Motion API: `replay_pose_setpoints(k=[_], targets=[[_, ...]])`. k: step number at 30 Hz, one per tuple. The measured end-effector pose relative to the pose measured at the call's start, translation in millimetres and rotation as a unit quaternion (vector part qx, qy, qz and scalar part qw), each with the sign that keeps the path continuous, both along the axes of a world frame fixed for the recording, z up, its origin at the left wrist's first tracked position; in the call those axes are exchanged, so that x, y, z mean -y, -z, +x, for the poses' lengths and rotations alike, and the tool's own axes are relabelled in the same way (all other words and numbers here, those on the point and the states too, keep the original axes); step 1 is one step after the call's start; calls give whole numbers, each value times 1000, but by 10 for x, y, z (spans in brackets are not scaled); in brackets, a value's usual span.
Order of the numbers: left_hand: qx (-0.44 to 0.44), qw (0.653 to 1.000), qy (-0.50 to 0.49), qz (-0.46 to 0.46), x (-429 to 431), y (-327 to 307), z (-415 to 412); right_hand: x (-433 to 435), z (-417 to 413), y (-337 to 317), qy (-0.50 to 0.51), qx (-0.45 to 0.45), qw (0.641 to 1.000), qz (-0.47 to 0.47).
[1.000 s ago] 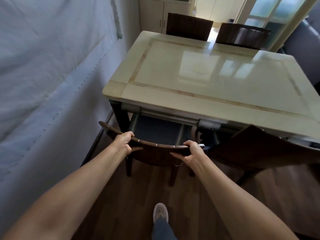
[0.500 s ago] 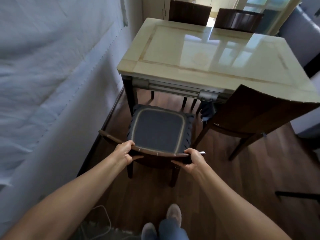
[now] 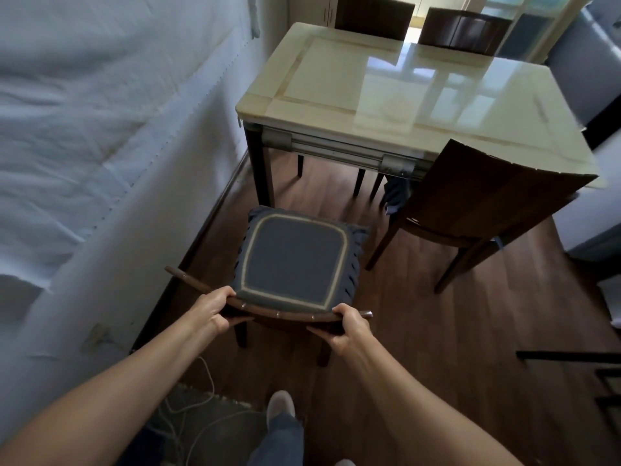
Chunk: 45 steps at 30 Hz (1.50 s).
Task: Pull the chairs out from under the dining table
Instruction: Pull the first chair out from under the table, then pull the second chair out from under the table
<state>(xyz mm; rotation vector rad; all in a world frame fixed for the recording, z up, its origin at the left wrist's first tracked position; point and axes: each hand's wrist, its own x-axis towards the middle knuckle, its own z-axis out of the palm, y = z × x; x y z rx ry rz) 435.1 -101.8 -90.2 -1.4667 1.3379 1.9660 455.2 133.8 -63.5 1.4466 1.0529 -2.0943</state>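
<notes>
A dark wooden chair with a blue seat cushion (image 3: 294,258) stands on the floor, wholly clear of the cream dining table (image 3: 396,92). My left hand (image 3: 213,311) grips the left part of its curved backrest rail, and my right hand (image 3: 349,331) grips the right part. A second dark chair (image 3: 484,196) stands at the table's near right corner, its backrest facing me and its seat partly under the top. Two more chair backs (image 3: 373,16) (image 3: 463,31) show along the table's far side.
A wall draped in pale sheeting (image 3: 111,129) runs close along the left. A grey rug with white cables (image 3: 198,412) lies by my feet. A dark frame (image 3: 578,358) juts in at the right edge. Brown wooden floor (image 3: 420,331) spreads to the right of the chair.
The chair with the blue cushion has slid back toward me, from under the table edge to fully out on the floor. Both hands have kept their grip on the backrest.
</notes>
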Motion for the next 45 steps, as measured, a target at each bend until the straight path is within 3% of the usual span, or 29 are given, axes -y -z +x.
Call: replay_pose_setpoints(k=[18,20,21,23,25,28,33,45], targets=[[11,999,-35,-25,-185,-373,417,-294,391,-176,-19,-30,997,-67],[-10,994,-56,-90,-262,-480,412,-384,421,-237,-17,-41,996,-75],[-18,983,-68,-172,-299,-544,406,-445,427,-278,-18,-44,996,-73],[-35,928,-46,-368,-431,-786,421,-612,415,-397,-37,-50,997,-47],[-114,893,-12,-436,-659,-1051,397,-835,360,-553,-54,-66,996,-13],[-224,893,57,-385,-1178,-1366,288,-1251,252,-854,-37,-120,992,1],[-301,907,164,-245,-2156,-1607,27,-1946,203,-1296,9,-192,981,0],[-255,928,266,-55,-3735,-1624,-711,-3348,-41,-1472,86,-229,969,36]])
